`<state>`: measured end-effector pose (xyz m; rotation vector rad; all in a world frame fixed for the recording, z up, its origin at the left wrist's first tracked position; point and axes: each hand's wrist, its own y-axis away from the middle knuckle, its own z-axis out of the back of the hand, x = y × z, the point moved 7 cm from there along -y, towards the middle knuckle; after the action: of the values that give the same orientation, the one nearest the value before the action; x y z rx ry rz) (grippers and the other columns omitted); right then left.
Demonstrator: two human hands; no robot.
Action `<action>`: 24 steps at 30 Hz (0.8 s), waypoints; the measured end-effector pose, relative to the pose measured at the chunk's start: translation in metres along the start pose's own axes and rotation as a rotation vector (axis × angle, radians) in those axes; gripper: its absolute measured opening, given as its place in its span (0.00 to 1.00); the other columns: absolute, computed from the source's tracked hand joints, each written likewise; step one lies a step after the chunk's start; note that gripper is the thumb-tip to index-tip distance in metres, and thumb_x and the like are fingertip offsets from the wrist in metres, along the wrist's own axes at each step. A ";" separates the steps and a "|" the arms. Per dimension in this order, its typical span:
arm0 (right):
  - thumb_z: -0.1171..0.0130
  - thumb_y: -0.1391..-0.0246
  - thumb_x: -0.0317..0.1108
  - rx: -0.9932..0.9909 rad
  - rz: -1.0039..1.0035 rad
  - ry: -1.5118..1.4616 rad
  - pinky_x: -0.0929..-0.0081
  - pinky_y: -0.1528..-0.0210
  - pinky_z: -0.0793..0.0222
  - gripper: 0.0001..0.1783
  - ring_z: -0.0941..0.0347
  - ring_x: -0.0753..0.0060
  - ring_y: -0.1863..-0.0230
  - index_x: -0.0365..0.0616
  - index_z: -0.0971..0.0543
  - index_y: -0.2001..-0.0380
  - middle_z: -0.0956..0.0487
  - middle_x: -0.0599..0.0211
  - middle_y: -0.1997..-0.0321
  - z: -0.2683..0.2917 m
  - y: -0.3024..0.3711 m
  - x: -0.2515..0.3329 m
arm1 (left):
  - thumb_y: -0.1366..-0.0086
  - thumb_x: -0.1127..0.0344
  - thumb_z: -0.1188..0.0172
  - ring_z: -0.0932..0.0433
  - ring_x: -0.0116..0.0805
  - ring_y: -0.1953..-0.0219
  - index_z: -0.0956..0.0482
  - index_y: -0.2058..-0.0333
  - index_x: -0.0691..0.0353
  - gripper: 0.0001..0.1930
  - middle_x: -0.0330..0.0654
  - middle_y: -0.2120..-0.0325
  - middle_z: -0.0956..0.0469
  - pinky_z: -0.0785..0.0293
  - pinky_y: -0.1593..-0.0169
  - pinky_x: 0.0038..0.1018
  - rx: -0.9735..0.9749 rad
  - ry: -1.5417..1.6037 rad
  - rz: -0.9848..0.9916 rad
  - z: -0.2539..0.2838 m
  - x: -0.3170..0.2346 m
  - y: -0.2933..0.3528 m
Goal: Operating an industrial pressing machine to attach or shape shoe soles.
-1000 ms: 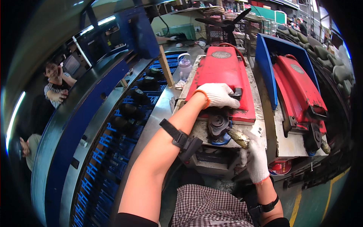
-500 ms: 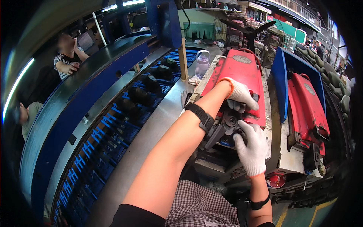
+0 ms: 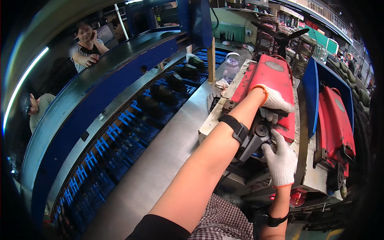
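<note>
Both my hands wear white knitted gloves with orange cuffs, at the front end of a red-covered machine point(image 3: 276, 76). My left hand point(image 3: 277, 103) reaches over the cover's front edge, its fingers curled down around something dark that the glove mostly hides. Just below, a dark grey part point(image 3: 262, 130) with a round hub and a flat arm sticks out of the machine. My right hand point(image 3: 281, 161) is bent around this part's right side, thumb and forefinger touching its edge. The other right fingertips are hidden.
Left of the machine runs a metal ledge point(image 3: 168, 160), then a blue slatted conveyor point(image 3: 116, 138) carrying dark rounded pieces point(image 3: 162, 95). A purple-tinted bottle point(image 3: 231, 69) stands by a wooden post point(image 3: 211, 60). A second red machine point(image 3: 334, 120) is at right. Co-workers point(image 3: 86, 50) are across the conveyor.
The view has swung left, so the machines appear farther right. Both hands keep their places on the machine. A co-worker's gloved hand now shows at a dark piece at the conveyor's far end.
</note>
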<state>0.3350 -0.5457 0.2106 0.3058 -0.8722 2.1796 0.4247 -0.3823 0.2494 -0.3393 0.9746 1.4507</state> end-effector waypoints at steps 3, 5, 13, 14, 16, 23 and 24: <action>0.28 0.46 0.44 0.029 -0.061 0.038 0.57 0.52 0.21 0.30 0.15 0.50 0.56 0.53 0.19 0.40 0.13 0.54 0.58 0.003 -0.001 -0.008 | 0.30 0.34 0.44 0.16 0.32 0.72 0.14 0.56 0.63 0.32 0.44 0.66 0.10 0.19 0.66 0.29 0.013 -0.018 -0.002 -0.002 -0.007 -0.005; 0.29 0.46 0.44 0.005 -0.007 0.023 0.57 0.51 0.21 0.30 0.15 0.50 0.56 0.53 0.19 0.40 0.13 0.53 0.57 -0.001 -0.001 -0.006 | 0.31 0.34 0.44 0.16 0.31 0.72 0.13 0.58 0.64 0.33 0.44 0.66 0.10 0.19 0.66 0.30 0.000 -0.020 -0.023 -0.001 -0.001 -0.004; 0.29 0.45 0.44 0.056 -0.054 -0.007 0.59 0.51 0.21 0.30 0.14 0.52 0.55 0.53 0.19 0.39 0.12 0.53 0.55 -0.008 -0.006 -0.002 | 0.27 0.38 0.53 0.14 0.32 0.73 0.12 0.62 0.60 0.31 0.42 0.67 0.10 0.18 0.66 0.29 -0.051 -0.008 0.011 0.006 0.005 0.002; 0.29 0.45 0.44 0.039 -0.067 0.010 0.59 0.51 0.21 0.30 0.14 0.52 0.55 0.53 0.19 0.39 0.12 0.53 0.55 -0.002 -0.004 -0.008 | 0.27 0.38 0.53 0.14 0.32 0.73 0.12 0.62 0.60 0.31 0.42 0.67 0.10 0.18 0.66 0.29 -0.039 -0.016 -0.011 0.003 -0.005 -0.003; 0.29 0.46 0.45 -0.012 -0.093 0.024 0.58 0.52 0.21 0.30 0.14 0.51 0.56 0.53 0.19 0.39 0.12 0.54 0.56 0.013 0.000 -0.020 | 0.27 0.41 0.53 0.14 0.33 0.73 0.12 0.63 0.60 0.29 0.42 0.68 0.10 0.18 0.68 0.29 -0.009 -0.004 -0.043 -0.006 -0.026 -0.012; 0.29 0.46 0.46 0.063 -0.076 -0.034 0.56 0.52 0.21 0.30 0.15 0.49 0.57 0.53 0.19 0.40 0.13 0.53 0.58 -0.005 -0.006 -0.005 | 0.28 0.44 0.52 0.18 0.32 0.80 0.13 0.64 0.61 0.27 0.45 0.72 0.12 0.22 0.73 0.28 -0.059 0.016 0.009 0.005 0.001 -0.002; 0.29 0.46 0.46 0.084 -0.095 -0.011 0.57 0.51 0.21 0.31 0.15 0.50 0.55 0.53 0.19 0.39 0.13 0.53 0.57 -0.003 -0.006 -0.005 | 0.27 0.43 0.52 0.19 0.32 0.80 0.13 0.63 0.61 0.27 0.45 0.72 0.12 0.22 0.74 0.28 -0.065 0.022 -0.008 0.005 -0.003 -0.001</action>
<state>0.3430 -0.5442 0.2090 0.3931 -0.7578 2.1317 0.4282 -0.3802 0.2541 -0.4069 0.9444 1.4766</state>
